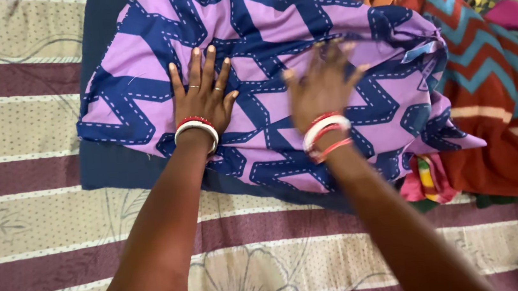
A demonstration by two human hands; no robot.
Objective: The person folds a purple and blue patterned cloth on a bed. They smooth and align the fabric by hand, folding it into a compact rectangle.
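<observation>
Pressing our flat, open left hand point(201, 97) and blurred, spread right hand point(322, 87), gripping nothing, we note the purple zigzag-print cloth point(272, 28) lying soft, long axis left-right, on the striped bedsheet point(31, 233).

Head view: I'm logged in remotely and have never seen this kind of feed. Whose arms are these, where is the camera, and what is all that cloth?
There is no machine here. One camera sits on a person's head and looks down, so the two arms coming up from the bottom edge are that person's own. The left hand lies flat, fingers spread, on a purple cloth with a dark blue zigzag pattern. The right hand is also over that cloth, open, but blurred, so I cannot tell how firmly it presses. Neither hand grips anything. Both wrists wear red and white bangles. The purple cloth lies on a dark blue cloth, and both lie on a striped sheet in maroon and beige. To the right is a heap of clothes, mostly orange-red with teal zigzags.
</observation>
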